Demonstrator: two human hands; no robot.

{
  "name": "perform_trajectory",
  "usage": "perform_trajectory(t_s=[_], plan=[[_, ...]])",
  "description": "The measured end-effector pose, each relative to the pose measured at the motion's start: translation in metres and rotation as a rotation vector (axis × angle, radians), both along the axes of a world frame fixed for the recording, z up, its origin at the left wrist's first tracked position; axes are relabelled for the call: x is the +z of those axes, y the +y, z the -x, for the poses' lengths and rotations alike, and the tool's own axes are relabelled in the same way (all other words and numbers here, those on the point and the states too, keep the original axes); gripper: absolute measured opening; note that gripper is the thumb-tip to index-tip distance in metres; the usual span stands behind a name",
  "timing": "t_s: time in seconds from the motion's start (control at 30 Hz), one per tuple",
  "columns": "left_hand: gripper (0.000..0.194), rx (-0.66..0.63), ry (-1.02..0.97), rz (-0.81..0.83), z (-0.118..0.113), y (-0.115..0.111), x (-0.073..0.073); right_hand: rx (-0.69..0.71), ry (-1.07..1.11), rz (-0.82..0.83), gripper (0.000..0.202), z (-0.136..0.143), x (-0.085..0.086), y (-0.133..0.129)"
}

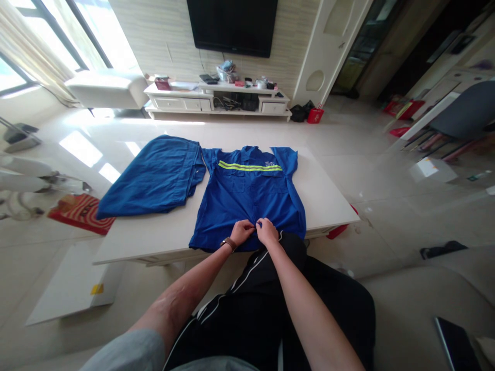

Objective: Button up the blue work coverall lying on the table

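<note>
A blue work shirt (247, 193) with a yellow-green reflective stripe across the chest lies front up on the white table (328, 196), its collar at the far side. Both my hands meet at the front placket near its lower hem. My left hand (242, 232), below a wristband, is closed with its fingertips pinching the fabric. Right beside it my right hand (266, 232) pinches the same edge, thumb and index finger together. Any button between the fingertips is too small to make out. To the left lies a folded blue garment (154, 178), partly over the table's edge.
A red paper bag (83, 214) stands on the floor left of the table. Beyond is a low white TV cabinet (180, 104) with several small items under a wall-mounted television (232, 26). My knees are close to the table's near edge. A grey sofa (417, 299) is at right.
</note>
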State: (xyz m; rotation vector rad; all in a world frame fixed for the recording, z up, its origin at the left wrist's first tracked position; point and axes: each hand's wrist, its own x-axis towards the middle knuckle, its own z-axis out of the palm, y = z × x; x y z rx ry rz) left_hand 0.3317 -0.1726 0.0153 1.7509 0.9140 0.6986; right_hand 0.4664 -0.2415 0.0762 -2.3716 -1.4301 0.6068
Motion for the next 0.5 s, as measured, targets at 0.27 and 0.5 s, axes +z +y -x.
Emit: perform_trajectory(t_s=[0.27, 0.5], plan=[[0.019, -0.040, -0.026, 0.091, -0.0007, 0.0001, 0.0043, 0.036, 0.081, -0.043, 0.023, -0.0075, -0.0062, 0.0060], [0.021, -0.003, -0.076, 0.122, -0.0025, 0.0020, 0.0014, -0.002, 0.094, -0.052, 0.025, -0.0039, -0.0056, 0.0056]])
